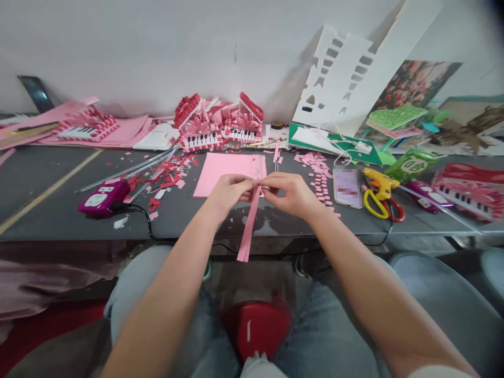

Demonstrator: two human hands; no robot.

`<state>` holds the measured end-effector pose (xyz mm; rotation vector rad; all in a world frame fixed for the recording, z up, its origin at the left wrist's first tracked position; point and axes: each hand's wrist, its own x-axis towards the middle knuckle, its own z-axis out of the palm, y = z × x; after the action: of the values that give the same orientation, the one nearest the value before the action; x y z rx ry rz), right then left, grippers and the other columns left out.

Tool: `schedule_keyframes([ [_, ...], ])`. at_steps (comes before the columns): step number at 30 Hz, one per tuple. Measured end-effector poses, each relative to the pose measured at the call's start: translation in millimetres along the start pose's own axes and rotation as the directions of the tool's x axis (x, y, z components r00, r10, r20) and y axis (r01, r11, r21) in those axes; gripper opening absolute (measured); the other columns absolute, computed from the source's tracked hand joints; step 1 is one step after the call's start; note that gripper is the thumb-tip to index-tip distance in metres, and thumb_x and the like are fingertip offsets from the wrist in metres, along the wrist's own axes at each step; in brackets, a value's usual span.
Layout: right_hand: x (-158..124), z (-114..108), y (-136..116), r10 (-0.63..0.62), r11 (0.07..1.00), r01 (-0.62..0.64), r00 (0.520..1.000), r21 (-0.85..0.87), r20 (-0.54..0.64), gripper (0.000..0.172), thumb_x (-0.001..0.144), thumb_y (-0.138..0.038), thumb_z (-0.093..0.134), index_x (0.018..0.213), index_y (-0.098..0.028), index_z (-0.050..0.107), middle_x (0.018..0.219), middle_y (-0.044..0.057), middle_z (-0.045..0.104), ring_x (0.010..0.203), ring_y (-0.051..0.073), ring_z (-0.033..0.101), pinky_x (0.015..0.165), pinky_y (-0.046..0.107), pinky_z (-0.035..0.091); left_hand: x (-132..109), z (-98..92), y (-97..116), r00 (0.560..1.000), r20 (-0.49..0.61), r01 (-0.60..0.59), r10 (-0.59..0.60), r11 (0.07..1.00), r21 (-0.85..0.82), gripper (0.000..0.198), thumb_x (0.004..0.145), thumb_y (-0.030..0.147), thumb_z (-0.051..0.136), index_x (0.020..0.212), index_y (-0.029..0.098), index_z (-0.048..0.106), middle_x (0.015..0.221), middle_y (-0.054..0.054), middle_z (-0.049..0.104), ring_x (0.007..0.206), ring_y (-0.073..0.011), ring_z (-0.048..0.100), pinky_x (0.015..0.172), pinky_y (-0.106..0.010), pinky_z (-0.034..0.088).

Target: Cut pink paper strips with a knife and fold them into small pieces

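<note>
Both hands meet in front of me, above the table's near edge. My left hand point(235, 190) pinches the upper end of a pink paper strip point(249, 226), whose long tail hangs down past the edge. Fingertips of my right hand point(290, 193) close on the same end from the other side; a thin pale stick or tool seems to rise from there. Just behind the hands lies a pink paper sheet point(224, 170). Small pink rolled pieces point(322, 189) sit in rows to the right of my right hand, with loose pink scraps point(314, 161) behind them.
Left are a purple glue-gun-like device point(103, 198) with a cable and red scraps point(169, 173). Right are a phone point(348, 187), yellow-and-red scissors point(376, 203), a yellow glue gun point(380, 180) and a green packet point(413, 165). Paper piano models point(244, 123) stand along the wall.
</note>
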<state>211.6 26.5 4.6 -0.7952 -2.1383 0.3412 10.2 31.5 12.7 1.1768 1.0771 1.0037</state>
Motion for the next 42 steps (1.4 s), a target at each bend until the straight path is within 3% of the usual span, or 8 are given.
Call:
schedule_keyframes([
  [3,-2,0,2,0.015,0.999,-0.015,1.0,0.034,-0.011,0.022,0.094,-0.021,0.062,0.102,-0.019,0.083,0.101,0.008,0.08,0.074,0.015,0.068,0.074,0.03,0.057,-1,0.8,-1,0.999,0.003,-0.033,0.033,0.997,0.068,0.01,0.078,0.021,0.074,0.082,0.013,0.079,0.075,-0.005,0.076,0.069,-0.0158,0.07,0.074,-0.031,0.06],
  [5,-2,-1,3,0.086,0.993,-0.087,0.996,0.075,0.013,0.02,0.093,-0.022,0.064,0.097,-0.019,0.083,0.093,0.006,0.08,0.073,0.015,0.069,0.072,0.029,0.056,-1,1.5,-3,0.995,0.031,-0.101,0.096,0.974,0.202,0.01,0.08,0.021,0.072,0.082,0.014,0.078,0.076,-0.006,0.076,0.073,-0.0178,0.071,0.074,-0.031,0.059],
  [9,-1,-6,2,0.266,0.955,-0.277,0.958,0.105,0.106,0.014,0.089,-0.021,0.066,0.087,-0.018,0.08,0.079,0.003,0.077,0.072,0.015,0.068,0.07,0.029,0.055,0,1.1,-10,0.958,0.159,-0.285,0.237,0.813,0.508,0.013,0.085,0.022,0.067,0.085,0.015,0.078,0.081,-0.006,0.079,0.075,-0.0192,0.071,0.071,-0.031,0.054],
  [13,0,-10,1,0.331,0.936,-0.346,0.928,0.069,0.17,0.011,0.088,-0.019,0.067,0.084,-0.017,0.077,0.075,0.003,0.075,0.069,0.015,0.066,0.068,0.029,0.052,1,-0.4,-14,0.936,0.226,-0.353,0.271,0.72,0.598,0.016,0.089,0.022,0.064,0.089,0.016,0.078,0.084,-0.007,0.079,0.075,-0.0188,0.071,0.069,-0.03,0.051],
  [18,-1,-11,1,0.313,0.947,-0.322,0.929,0.01,0.198,0.01,0.086,-0.015,0.066,0.083,-0.017,0.075,0.073,0.002,0.072,0.068,0.014,0.062,0.068,0.028,0.048,0,2.0,-11,0.95,0.21,-0.311,0.23,0.753,0.58,0.013,0.087,0.02,0.068,0.087,0.016,0.08,0.084,-0.007,0.08,0.077,-0.0196,0.072,0.069,-0.03,0.052],
  [24,-3,-11,0,0.228,0.974,-0.224,0.957,-0.043,0.178,0.009,0.086,-0.012,0.065,0.082,-0.016,0.072,0.074,0.001,0.067,0.07,0.013,0.058,0.07,0.027,0.043,1,7.4,-9,0.983,0.16,-0.16,0.092,0.857,0.49,0.014,0.085,0.019,0.069,0.076,0.015,0.079,0.07,-0.006,0.076,0.059,-0.0152,0.064,0.058,-0.027,0.049],
  [33,-3,-2,4,0.116,0.985,-0.09,0.979,-0.15,0.17,0.012,0.089,-0.012,0.061,0.082,-0.016,0.07,0.077,0.003,0.064,0.073,0.015,0.055,0.072,0.028,0.041,4,11.4,-15,0.992,0.066,-0.122,0.106,0.937,0.328,0.017,0.083,0.006,0.067,0.072,0.014,0.076,0.065,-0.004,0.074,0.059,-0.0128,0.066,0.062,-0.025,0.053],
  [42,-5,0,2,0.086,0.991,-0.067,0.982,-0.112,0.171,0.018,0.091,-0.011,0.059,0.088,-0.015,0.077,0.081,0.006,0.069,0.076,0.016,0.061,0.074,0.029,0.046,7,2.5,-18,0.995,0.066,-0.083,0.07,0.973,0.215,0.012,0.087,0.013,0.07,0.08,0.014,0.08,0.07,-0.006,0.075,0.065,-0.0141,0.069,0.07,-0.028,0.058],
])
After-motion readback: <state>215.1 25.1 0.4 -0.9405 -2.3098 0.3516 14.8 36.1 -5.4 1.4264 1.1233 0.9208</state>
